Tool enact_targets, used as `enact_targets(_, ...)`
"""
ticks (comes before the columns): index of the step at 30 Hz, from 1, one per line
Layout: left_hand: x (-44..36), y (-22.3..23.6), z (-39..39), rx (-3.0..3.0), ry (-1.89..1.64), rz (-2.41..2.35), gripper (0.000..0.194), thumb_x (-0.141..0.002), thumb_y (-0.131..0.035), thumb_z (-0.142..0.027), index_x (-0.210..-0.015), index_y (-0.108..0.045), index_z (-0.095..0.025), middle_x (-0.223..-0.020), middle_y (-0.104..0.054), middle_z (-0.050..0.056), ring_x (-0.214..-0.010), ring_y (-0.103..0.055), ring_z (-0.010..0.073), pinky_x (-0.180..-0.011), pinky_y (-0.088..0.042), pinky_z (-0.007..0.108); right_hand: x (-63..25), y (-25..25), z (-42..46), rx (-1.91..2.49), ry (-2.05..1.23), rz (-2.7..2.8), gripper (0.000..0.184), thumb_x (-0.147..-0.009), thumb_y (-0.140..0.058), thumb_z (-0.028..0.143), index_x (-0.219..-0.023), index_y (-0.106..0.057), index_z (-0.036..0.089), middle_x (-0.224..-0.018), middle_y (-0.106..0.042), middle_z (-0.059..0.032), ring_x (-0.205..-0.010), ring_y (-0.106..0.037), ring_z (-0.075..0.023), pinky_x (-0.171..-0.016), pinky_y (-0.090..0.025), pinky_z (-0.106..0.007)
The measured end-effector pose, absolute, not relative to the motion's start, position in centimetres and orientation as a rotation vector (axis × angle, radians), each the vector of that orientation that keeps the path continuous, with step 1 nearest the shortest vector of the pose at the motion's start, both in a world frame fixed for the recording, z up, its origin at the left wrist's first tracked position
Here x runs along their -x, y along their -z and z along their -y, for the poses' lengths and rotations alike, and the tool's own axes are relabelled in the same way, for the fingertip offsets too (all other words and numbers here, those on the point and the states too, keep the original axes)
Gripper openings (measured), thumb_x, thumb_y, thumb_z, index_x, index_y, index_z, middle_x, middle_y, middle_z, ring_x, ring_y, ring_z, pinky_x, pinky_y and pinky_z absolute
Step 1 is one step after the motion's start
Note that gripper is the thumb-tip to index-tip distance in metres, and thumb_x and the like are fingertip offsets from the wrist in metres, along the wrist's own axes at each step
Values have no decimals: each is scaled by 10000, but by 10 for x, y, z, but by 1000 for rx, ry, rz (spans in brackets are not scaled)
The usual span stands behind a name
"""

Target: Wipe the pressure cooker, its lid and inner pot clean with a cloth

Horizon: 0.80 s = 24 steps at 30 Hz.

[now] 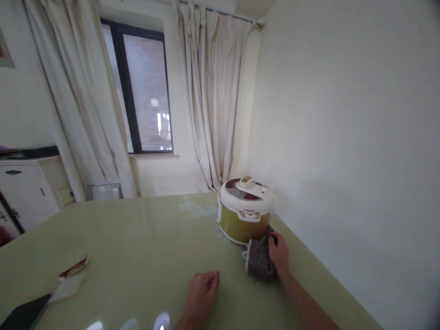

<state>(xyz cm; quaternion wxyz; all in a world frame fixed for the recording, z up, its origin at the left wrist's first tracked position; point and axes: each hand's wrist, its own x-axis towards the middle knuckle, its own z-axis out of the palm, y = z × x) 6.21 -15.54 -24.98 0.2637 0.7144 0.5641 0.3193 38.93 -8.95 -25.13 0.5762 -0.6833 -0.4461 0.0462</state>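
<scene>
A rice cooker or electric pressure cooker (244,224), with a green body and a white lid, stands upright on the pale green tabletop (137,243). My right hand (279,252) is closed on the edge of a dark grey cloth (259,263). The cloth lies bunched with a pale border at the cooker's lower front right, and part of it is hidden behind my fingers. Left of the cloth and apart from it, my left hand (202,288) is curled into a loose fist by the table, with nothing showing in it.
A small brown-and-white item (73,268) and a dark flat object (25,312) lie at the table's left. The right table edge runs along a white wall (343,160). Behind are a window (147,91), curtains (220,82) and a white cabinet (27,183).
</scene>
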Motion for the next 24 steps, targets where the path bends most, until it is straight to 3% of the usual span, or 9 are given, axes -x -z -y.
enact_targets(15, -55, 271, 146, -1855, -831, -1593, 792, -829, -127, -956, -545, -295, -236, -522, -292, -24, -546, -311, 149, -585, -238, 320, -395, 261, 97, 1537, -257, 954, 470, -786, -540, 593, -917, -743, 190, -1037, -759, -129, -1020, -680, -326, -991, -507, -465)
enact_targets(21, -52, 293, 139, -1961, -716, -1567, 734, -936, -141, -833, -566, -346, -234, -528, -375, -7, -540, -426, 165, -589, -299, 308, -398, 263, 101, 1541, -285, 930, 479, -783, -557, 615, -935, -759, 208, -1051, -765, -111, -1047, -677, -328, -1008, -507, -462)
enact_targets(24, -53, 299, 140, -2006, -670, -1579, 711, -983, -192, -747, -596, -506, -240, -573, -552, 42, -592, -572, 216, -631, -386, 318, -398, 263, 101, 1537, -301, 937, 481, -767, -558, 615, -921, -759, 206, -1038, -764, -113, -1038, -679, -331, -1012, -506, -470)
